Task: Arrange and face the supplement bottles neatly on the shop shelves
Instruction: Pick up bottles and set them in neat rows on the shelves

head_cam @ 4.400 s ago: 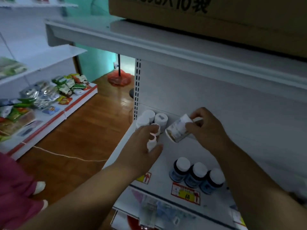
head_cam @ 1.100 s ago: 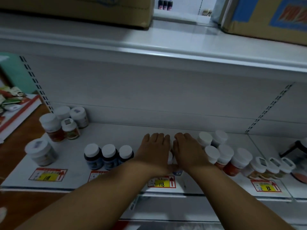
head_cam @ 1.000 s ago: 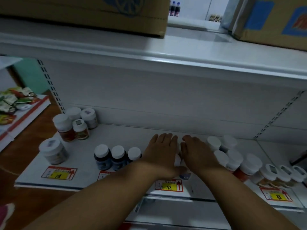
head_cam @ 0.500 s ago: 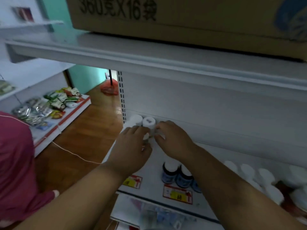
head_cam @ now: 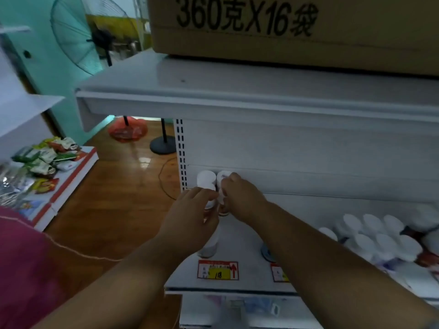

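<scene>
I have both hands in at the far left end of the white shelf (head_cam: 237, 282), close together and almost touching over a small cluster of white-capped supplement bottles (head_cam: 206, 178) that stands against the back panel beside the perforated upright (head_cam: 181, 153). My left hand (head_cam: 190, 217) has its fingers curled round the cap of a front bottle in that cluster, with thumb and fingertips pinching it from above. My right hand (head_cam: 240, 198) is curled over the neighbouring bottle, its fingertips on the white cap at the back; the bottle body under it shows only as a brown sliver. 2 caps behind the hands stand free and upright. Beneath my left wrist a larger pale jar (head_cam: 210, 245) stands near the shelf edge, just behind a red and yellow price tag (head_cam: 217, 270) marked 18. Under my right forearm I can make out part of a dark blue bottle (head_cam: 268, 252), mostly hidden. Further right a blurred group of white-capped bottles (head_cam: 377, 236) crowds the shelf, well apart from my hands. Above, a cardboard box (head_cam: 285, 24) printed 360 and 16 sits on the upper shelf (head_cam: 213, 91). To the left I see wooden floor (head_cam: 114, 198), snack packets (head_cam: 45, 155) on a low display, and a standing fan (head_cam: 78, 34).
</scene>
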